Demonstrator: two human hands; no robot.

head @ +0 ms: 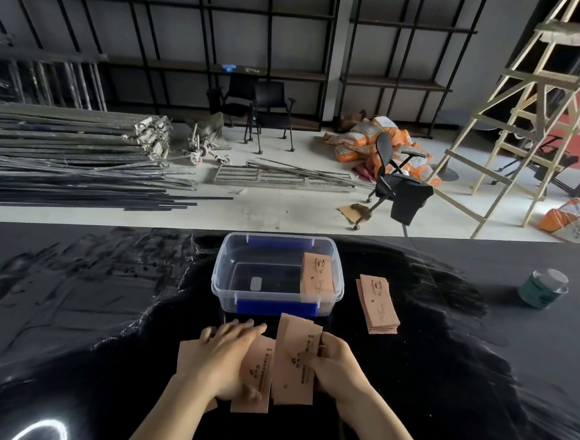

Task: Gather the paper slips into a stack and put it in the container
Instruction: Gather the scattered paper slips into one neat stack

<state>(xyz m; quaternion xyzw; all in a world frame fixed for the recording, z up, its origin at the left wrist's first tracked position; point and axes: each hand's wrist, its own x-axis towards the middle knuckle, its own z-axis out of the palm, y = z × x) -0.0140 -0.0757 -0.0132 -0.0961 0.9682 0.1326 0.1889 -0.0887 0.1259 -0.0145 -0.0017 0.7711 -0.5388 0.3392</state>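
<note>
The right hand (335, 367) pinches a few paper slips (294, 361) upright to square them; the left hand (227, 356), spread flat, pins loose ones on the near table (69, 307). The container (278, 275) waits just beyond.

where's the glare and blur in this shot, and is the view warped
Head view: a bright ring-shaped glare sits on the glossy black table at bottom left; the left hand shows motion blur at its fingertips, while the right hand and the slips it holds look sharper; wide-angle distortion tilts the ladder and bows the shelving.
</note>
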